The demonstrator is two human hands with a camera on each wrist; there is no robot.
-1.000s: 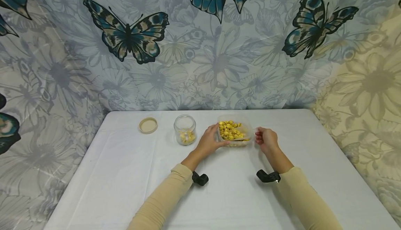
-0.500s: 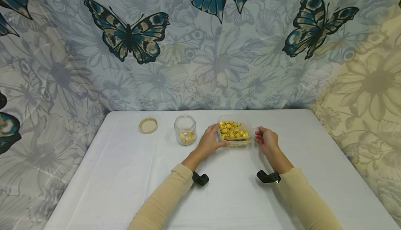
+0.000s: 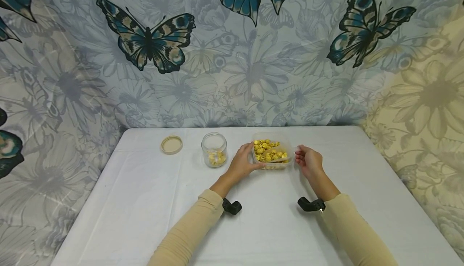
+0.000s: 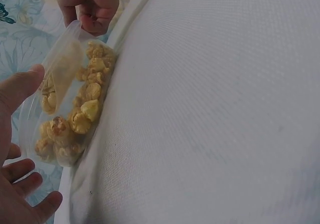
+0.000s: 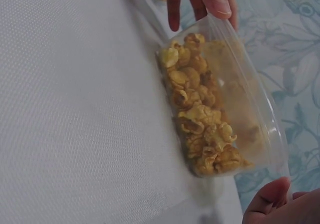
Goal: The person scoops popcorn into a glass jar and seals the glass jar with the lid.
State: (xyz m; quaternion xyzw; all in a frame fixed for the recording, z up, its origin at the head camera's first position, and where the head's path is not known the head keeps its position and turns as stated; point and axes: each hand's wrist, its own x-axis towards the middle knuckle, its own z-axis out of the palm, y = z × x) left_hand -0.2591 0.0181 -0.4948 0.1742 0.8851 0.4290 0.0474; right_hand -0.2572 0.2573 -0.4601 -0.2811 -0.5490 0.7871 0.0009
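Note:
A clear plastic container point(image 3: 258, 164) full of yellow popcorn point(image 3: 266, 148) stands on the table. My left hand point(image 3: 242, 162) grips its left side, thumb on the rim and fingers around the wall, which the right wrist view also shows. At the container's right side my right hand point(image 3: 309, 162) pinches the end of a pale, translucent handle point(image 5: 289, 190). It appears to belong to a scoop point(image 3: 277, 160) lying among the popcorn; the container wall blurs its shape. Left of the container is an open glass jar point(image 3: 214, 142) with some popcorn in its bottom.
A round jar lid point(image 3: 171, 145) lies left of the jar. The white cloth-covered table point(image 3: 268, 225) extends toward me and to both sides. Behind it hangs a butterfly-and-flower patterned backdrop point(image 3: 253, 73).
The scoop has shifted slightly within the container, and more yellow popcorn shows at the front right than a second ago. Both hands have stayed nearly in place.

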